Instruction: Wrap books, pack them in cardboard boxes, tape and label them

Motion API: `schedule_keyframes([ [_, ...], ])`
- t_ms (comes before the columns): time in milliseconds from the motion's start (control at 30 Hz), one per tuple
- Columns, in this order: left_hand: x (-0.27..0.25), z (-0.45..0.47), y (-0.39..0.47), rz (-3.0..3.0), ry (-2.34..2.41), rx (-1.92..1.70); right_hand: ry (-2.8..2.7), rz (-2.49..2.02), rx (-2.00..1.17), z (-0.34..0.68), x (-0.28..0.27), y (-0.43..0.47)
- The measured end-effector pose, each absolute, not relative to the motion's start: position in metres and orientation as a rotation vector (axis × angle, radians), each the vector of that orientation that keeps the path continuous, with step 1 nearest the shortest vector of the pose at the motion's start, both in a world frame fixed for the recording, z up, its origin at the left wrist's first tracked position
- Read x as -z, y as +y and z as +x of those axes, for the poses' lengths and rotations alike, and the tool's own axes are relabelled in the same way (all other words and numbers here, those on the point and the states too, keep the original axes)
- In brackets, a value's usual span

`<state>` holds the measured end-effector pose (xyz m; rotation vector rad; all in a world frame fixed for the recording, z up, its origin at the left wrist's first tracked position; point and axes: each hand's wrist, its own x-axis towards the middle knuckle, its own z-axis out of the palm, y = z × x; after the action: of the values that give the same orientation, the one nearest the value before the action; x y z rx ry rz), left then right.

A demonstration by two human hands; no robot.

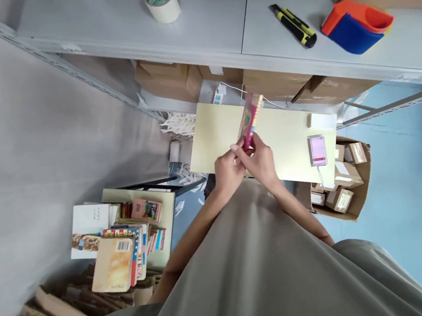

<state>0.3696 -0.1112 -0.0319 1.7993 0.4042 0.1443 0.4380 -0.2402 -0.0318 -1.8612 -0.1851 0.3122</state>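
Both hands meet over the pale yellow table (208, 137), at the lower end of a slim magenta box (250, 121) with a multicoloured edge. The box stands tilted upward, its top pointing away from me. My right hand (260, 161) is closed, thumb and fingers gripping the lower end. Close against it, my left hand (229, 172) is closed too, its fingertips at the box's lower left side. The fingers partly hide that end. To the right on the table lie a phone-like device (317, 151) with a blurred pink screen and a white box (322, 121).
Above the table, a grey shelf (208, 27) holds a tape roll (163, 2), a utility knife (294, 26) and an orange-and-blue holder (357, 25). Books (112, 263) are stacked at left. A carton of small boxes (365, 194) stands at right; flattened cardboard (56, 315) fills the lower left.
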Motion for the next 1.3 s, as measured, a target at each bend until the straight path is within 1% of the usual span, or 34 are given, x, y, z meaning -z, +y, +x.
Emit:
schedule_keyframes([
  [100, 0.039, 0.372, -0.101, 1.775, 0.342, -0.186, -0.139, -1.744, -0.290, 0.453, 0.033, -0.254],
  [200, 0.049, 0.377, -0.071, 1.622, 0.458, -0.320, -0.187, -1.508, -0.414, 0.470, 0.033, -0.279],
  [333, 0.049, 0.380, -0.044, 1.267, 0.482, -0.043, -0.121, -1.372, -0.519, 0.479, 0.035, -0.301],
  [400, 0.045, 0.379, -0.045, 1.205, 0.498, 0.009, -0.106, -1.353, -0.530, 0.482, 0.039, -0.304],
  [533, 0.037, 0.379, -0.055, 1.200, 0.552, -0.046, -0.120, -1.412, -0.515, 0.493, 0.053, -0.305],
  [600, 0.036, 0.381, -0.060, 1.242, 0.558, -0.078, -0.113, -1.500, -0.450, 0.498, 0.062, -0.303],
  [700, 0.034, 0.386, -0.073, 1.411, 0.529, -0.161, -0.082, -1.593, -0.343, 0.495, 0.070, -0.294],
  [767, 0.033, 0.388, -0.090, 1.590, 0.513, -0.190, -0.115, -1.584, -0.384, 0.484, 0.070, -0.282],
  [867, 0.034, 0.391, -0.115, 1.853, 0.450, -0.141, -0.186, -1.593, -0.458, 0.468, 0.064, -0.267],
  [933, 0.038, 0.391, -0.123, 1.910, 0.343, -0.064, -0.178, -1.638, -0.413, 0.464, 0.060, -0.265],
  [1033, 0.047, 0.390, -0.109, 1.841, 0.320, -0.097, -0.156, -1.571, -0.396, 0.470, 0.056, -0.279],
  [1133, 0.052, 0.389, -0.080, 1.764, 0.524, -0.282, -0.134, -1.421, -0.515, 0.478, 0.052, -0.299],
  [1200, 0.050, 0.387, -0.065, 1.631, 0.568, -0.223, -0.104, -1.368, -0.573, 0.481, 0.051, -0.308],
  [1300, 0.044, 0.385, -0.059, 1.459, 0.509, -0.094, -0.068, -1.353, -0.592, 0.484, 0.052, -0.312],
])
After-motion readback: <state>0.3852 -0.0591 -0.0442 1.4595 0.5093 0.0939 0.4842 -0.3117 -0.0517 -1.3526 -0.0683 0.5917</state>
